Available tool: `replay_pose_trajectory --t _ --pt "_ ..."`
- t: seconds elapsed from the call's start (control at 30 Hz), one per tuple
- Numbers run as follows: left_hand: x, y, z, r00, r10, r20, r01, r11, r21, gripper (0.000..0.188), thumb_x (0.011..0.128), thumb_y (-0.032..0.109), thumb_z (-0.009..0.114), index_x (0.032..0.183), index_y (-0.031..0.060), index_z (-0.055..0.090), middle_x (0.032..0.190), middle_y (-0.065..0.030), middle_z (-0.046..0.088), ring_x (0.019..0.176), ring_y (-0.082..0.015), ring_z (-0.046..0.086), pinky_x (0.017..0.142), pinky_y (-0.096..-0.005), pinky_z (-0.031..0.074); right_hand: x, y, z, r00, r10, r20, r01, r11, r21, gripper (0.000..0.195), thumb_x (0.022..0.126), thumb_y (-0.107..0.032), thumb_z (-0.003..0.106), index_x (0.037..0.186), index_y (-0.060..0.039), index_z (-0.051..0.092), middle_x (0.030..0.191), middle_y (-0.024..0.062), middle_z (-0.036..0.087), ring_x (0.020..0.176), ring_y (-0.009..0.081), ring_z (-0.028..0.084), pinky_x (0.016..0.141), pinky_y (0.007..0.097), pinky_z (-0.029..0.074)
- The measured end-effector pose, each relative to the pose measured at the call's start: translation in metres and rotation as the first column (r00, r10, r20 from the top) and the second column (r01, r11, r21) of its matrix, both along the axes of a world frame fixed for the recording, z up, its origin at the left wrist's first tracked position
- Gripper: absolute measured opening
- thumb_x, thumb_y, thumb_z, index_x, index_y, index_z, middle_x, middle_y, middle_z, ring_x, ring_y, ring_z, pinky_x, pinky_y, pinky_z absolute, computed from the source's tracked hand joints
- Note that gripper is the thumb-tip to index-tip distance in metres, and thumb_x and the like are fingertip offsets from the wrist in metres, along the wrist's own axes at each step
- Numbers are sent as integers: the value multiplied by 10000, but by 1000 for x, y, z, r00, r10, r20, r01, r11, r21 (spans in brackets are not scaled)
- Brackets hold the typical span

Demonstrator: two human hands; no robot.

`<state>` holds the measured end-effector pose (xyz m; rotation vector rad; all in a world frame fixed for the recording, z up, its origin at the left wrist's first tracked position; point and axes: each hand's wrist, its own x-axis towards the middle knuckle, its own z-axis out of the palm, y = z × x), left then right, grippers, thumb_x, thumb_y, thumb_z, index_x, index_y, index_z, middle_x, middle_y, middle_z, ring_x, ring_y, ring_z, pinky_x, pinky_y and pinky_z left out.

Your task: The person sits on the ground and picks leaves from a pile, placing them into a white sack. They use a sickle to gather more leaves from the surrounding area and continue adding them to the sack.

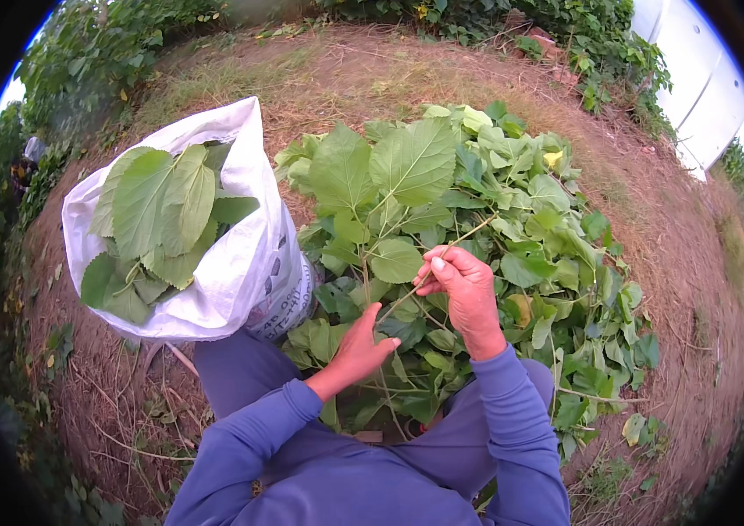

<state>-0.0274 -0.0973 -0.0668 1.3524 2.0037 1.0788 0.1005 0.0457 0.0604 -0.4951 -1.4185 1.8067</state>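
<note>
Between thumb and fingers, my right hand (467, 289) pinches a thin, mostly bare twig (475, 229) that slants from upper right to lower left. My left hand (358, 355) is by the twig's lower end, thumb and fingers spread, near a leafy upright stem (365, 273). Whether its fingertips touch that stem is hard to tell. Broad green leaves (411, 161) stand up just beyond both hands. A large heap of cut leafy branches (543, 263) lies in front of me and to the right. To my left, a white woven sack (247, 154) gapes, with loose leaves (148, 204) inside.
The sack bears printed writing and stands against my left knee (240, 368). Dry grass and bare soil (358, 59) surround the heap. Green bushes (102, 59) line the far side, with broken bricks (546, 49) and a white panelled wall (694, 79) at upper right.
</note>
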Motion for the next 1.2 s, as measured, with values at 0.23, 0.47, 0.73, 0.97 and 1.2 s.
replay_pose_trajectory --t 0.23,0.47,0.73,0.97,1.2 --pt "-2 13 1 987 72 146 -87 991 98 423 865 118 643 1265 43 527 715 -113 580 647 -239 573 636 -378 469 -1 12 -7 992 -129 -10 128 990 -53 206 975 -178 578 1086 -11 624 885 56 658 777 159 669 671 283 579" --pt "-12 52 59 995 87 50 -92 989 113 389 865 172 656 1224 66 548 884 -177 654 835 -381 647 702 -457 493 -5 17 -29 978 -87 187 105 991 -87 423 917 -265 669 1241 -18 550 1039 61 644 929 132 636 772 272 538" --pt "0 74 55 969 153 -194 -54 898 436 250 824 135 705 1034 41 607 886 -171 641 784 -380 638 652 -452 508 -5 13 -23 891 -142 431 62 979 193 332 896 -239 679 1067 37 610 787 35 629 707 96 600 652 254 499" --pt "5 74 57 951 163 -262 -12 868 497 202 814 120 714 962 49 597 843 -143 632 737 -358 636 607 -423 503 1 11 -9 868 -262 421 164 953 255 313 910 -263 652 785 23 647 668 57 633 571 82 578 530 240 457" --pt "9 77 61 956 186 -225 -33 836 548 186 805 107 716 930 55 589 802 -128 615 698 -340 627 582 -421 493 13 23 -2 801 -196 565 136 980 148 308 921 -255 640 785 20 653 641 44 625 553 72 565 524 228 457"
